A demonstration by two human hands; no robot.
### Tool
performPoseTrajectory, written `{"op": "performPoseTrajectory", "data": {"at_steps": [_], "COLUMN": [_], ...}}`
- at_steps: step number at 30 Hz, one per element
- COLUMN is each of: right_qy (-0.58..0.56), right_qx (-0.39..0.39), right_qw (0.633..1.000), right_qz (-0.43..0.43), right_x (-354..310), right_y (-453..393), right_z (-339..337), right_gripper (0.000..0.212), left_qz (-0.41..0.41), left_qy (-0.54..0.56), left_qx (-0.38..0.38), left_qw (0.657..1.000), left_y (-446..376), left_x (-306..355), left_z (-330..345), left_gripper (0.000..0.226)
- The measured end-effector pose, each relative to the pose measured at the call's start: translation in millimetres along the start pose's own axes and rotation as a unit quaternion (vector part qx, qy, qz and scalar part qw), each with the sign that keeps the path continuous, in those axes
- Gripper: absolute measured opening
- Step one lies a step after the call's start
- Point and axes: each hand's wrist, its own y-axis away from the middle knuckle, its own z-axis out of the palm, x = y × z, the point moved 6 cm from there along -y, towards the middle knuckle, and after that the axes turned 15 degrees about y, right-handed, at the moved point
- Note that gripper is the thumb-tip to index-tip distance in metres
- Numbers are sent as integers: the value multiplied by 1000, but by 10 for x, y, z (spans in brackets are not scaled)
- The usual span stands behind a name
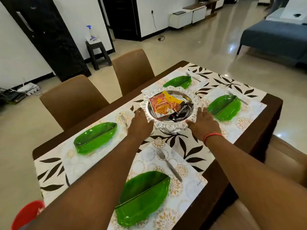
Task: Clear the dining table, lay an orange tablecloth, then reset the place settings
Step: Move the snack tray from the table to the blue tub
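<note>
A silver pedestal tray (169,128) stacked with snack packets (167,105) stood at the centre of the desk (272,103), flanked evenly by both arms. The left hand (141,121) lay against its left rim and the right hand (205,121) against its right rim, fingers fairly straight and flat to the edge rather than curled under it. Any lift looked set to go straight up between the four green leaf plates (95,137) around it.
</note>
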Motion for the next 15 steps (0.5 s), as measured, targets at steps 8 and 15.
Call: {"op": "performPoseTrajectory", "data": {"at_steps": [8,15], "right_qy": [-287,-382], "right_qx": [-17,-42], "right_qw": [949,912], "right_qz": [128,143], "right_x": [181,214], "right_y": [-493,-679], "right_z": [225,360], "right_gripper": [69,41], "left_qz": [-211,-283], "left_qy": [338,454], "left_qx": [101,102], "left_qw": [911,839], "left_y": [-319,-358], "left_x": [-258,-304], "left_z": [253,335], "left_gripper": [20,16]}}
